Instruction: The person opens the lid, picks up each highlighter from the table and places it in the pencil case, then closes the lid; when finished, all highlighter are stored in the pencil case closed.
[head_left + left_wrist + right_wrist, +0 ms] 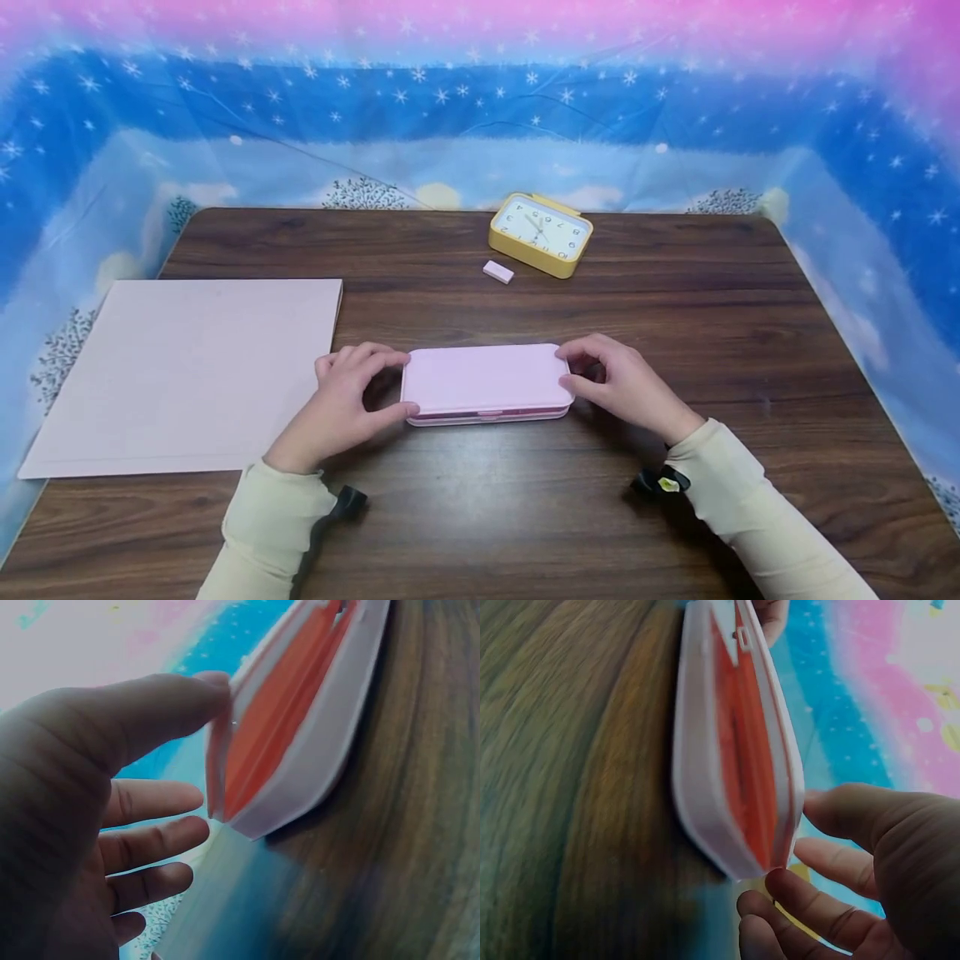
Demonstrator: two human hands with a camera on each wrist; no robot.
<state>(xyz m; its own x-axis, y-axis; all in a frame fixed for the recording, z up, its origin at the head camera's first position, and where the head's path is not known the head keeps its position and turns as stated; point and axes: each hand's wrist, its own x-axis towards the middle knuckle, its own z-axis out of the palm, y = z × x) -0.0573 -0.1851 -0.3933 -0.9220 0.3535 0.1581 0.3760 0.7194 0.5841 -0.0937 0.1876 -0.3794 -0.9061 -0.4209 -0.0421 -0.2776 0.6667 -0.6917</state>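
Observation:
A pale pink pencil case [487,379] lies lengthwise in front of me, its lid raised a little along the near side. Through the gap a red-orange interior [270,727] shows in the left wrist view. My left hand [348,392] holds the lid's left end, thumb at the near corner and a finger at the far corner. At the opposite end, my right hand [618,379] grips the lid's edge between thumb and fingers. A small clasp [742,639] sits on the lid's front edge in the right wrist view.
A large white board [187,367] lies flat on the left of the dark wooden table [750,350]. Toward the back are a yellow alarm clock [542,235] and a small white eraser-like block [498,272]. A snowflake-patterned cloth [450,92] hangs around the table.

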